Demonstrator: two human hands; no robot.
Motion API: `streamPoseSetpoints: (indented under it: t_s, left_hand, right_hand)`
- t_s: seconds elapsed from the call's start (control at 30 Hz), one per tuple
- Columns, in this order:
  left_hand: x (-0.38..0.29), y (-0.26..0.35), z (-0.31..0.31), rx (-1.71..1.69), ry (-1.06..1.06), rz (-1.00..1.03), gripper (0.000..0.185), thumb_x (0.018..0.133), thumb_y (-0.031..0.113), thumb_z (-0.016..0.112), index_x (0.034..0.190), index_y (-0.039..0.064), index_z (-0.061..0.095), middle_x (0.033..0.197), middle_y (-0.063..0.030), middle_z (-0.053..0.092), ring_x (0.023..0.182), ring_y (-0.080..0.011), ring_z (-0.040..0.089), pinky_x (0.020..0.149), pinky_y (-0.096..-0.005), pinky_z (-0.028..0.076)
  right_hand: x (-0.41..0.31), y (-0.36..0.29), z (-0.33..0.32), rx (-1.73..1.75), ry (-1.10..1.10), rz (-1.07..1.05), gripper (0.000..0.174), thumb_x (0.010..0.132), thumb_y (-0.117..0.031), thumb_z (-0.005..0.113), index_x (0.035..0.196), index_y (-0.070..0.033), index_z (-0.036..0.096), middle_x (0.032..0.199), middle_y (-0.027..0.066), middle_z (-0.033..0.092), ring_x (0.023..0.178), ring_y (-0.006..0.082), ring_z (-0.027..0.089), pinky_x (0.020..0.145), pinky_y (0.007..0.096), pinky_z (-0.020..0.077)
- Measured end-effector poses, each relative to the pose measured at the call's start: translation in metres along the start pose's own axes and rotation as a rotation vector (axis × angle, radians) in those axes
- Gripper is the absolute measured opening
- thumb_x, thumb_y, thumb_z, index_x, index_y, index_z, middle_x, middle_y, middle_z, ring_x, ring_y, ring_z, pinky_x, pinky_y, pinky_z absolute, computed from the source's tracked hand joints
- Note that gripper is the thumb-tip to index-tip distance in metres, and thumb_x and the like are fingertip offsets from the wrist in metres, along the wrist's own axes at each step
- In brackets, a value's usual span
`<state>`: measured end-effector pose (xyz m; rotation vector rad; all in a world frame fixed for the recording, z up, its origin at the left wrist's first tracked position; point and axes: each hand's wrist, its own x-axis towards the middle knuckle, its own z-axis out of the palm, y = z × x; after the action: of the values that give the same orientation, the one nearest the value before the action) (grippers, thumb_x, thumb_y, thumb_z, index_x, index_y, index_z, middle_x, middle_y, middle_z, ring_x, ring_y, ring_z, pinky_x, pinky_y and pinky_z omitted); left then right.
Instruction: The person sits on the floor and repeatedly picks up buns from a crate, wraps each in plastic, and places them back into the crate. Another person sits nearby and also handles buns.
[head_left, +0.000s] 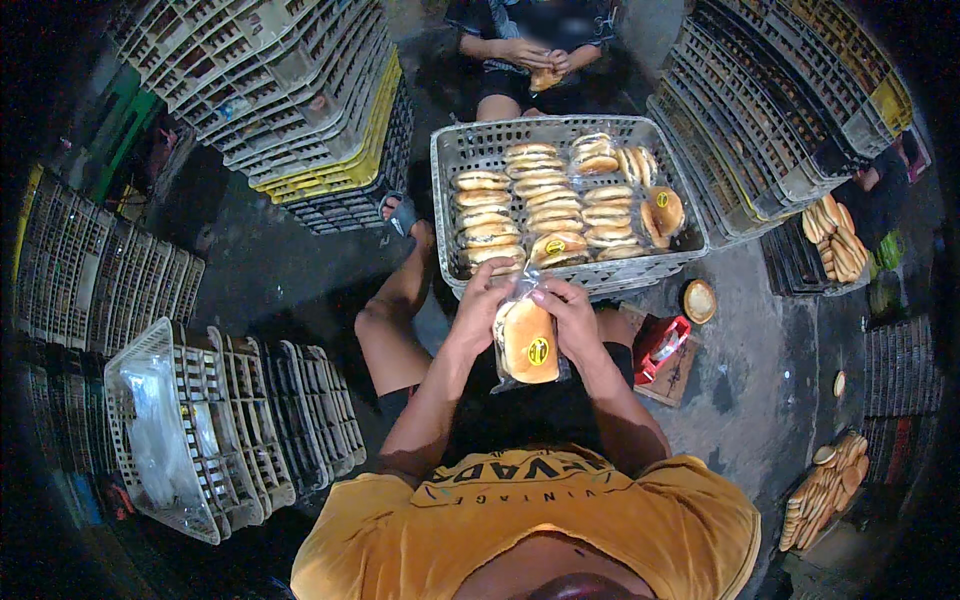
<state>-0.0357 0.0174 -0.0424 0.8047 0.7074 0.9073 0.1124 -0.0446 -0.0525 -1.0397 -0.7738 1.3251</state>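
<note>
Between my hands is a bagged bun (529, 346) in clear plastic with a round yellow label on its front. My left hand (480, 306) grips the gathered upper left of the bag, and my right hand (570, 306) pinches its upper right, thumb over the plastic. The bun hangs in front of my lap. Just beyond my fingers stands a grey plastic crate (442, 217) holding rows of filled buns (553, 196). Some of these are visibly wrapped, and a few bear the same kind of yellow label.
Tall crate stacks rise at left (300, 112) and right (750, 127). A red tape dispenser (661, 349) lies on a board (679, 375) by my right knee, near a round bread piece (700, 301). Another person's hands (544, 60) hold a bun opposite. Buns are heaped at lower right (829, 487).
</note>
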Motion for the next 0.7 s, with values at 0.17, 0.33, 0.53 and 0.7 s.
streamPoseSetpoints:
  t_s: [0.17, 0.33, 0.53, 0.7]
  left_hand:
    - [-0.006, -0.004, -0.002, 0.797, -0.016, 0.399, 0.021, 0.088, 0.011, 0.068, 0.106, 0.0, 0.068, 0.094, -0.0084, 0.066, 0.091, -0.014, 0.06, 0.08, -0.027, 0.047]
    - [-0.015, 0.0, 0.018, 0.643, 0.111, 0.243, 0.025, 0.089, 0.005, 0.065, 0.113, -0.001, 0.063, 0.092, -0.0103, 0.069, 0.084, -0.0149, 0.065, 0.077, -0.029, 0.05]
    - [-0.016, 0.0, 0.027, 0.659, 0.187, 0.45, 0.026, 0.087, 0.003, 0.067, 0.111, -0.001, 0.058, 0.095, -0.0118, 0.067, 0.088, -0.02, 0.065, 0.08, -0.03, 0.051]
    - [-0.005, 0.001, 0.026, 0.854, 0.08, 0.475, 0.013, 0.084, 0.005, 0.069, 0.093, -0.003, 0.064, 0.098, -0.0138, 0.063, 0.097, -0.0256, 0.061, 0.083, -0.0344, 0.049]
  right_hand:
    - [0.002, 0.008, -0.009, -0.255, 0.175, -0.101, 0.011, 0.085, -0.009, 0.07, 0.087, 0.0, 0.065, 0.091, 0.0029, 0.063, 0.085, 0.0108, 0.057, 0.077, 0.0252, 0.0458]
    - [0.003, 0.02, 0.002, -0.224, 0.257, -0.362, 0.015, 0.083, 0.001, 0.068, 0.079, -0.004, 0.055, 0.093, 0.0025, 0.062, 0.084, 0.0105, 0.058, 0.078, 0.0246, 0.0468]
    - [0.008, 0.007, -0.001, -0.484, 0.159, -0.404, 0.013, 0.084, -0.002, 0.066, 0.095, 0.002, 0.069, 0.103, 0.0094, 0.063, 0.1, 0.019, 0.062, 0.087, 0.0286, 0.0474]
    - [0.011, 0.013, -0.003, -0.372, 0.272, -0.422, 0.008, 0.088, -0.004, 0.064, 0.087, 0.003, 0.066, 0.107, 0.0073, 0.061, 0.098, 0.0156, 0.057, 0.089, 0.0269, 0.0435]
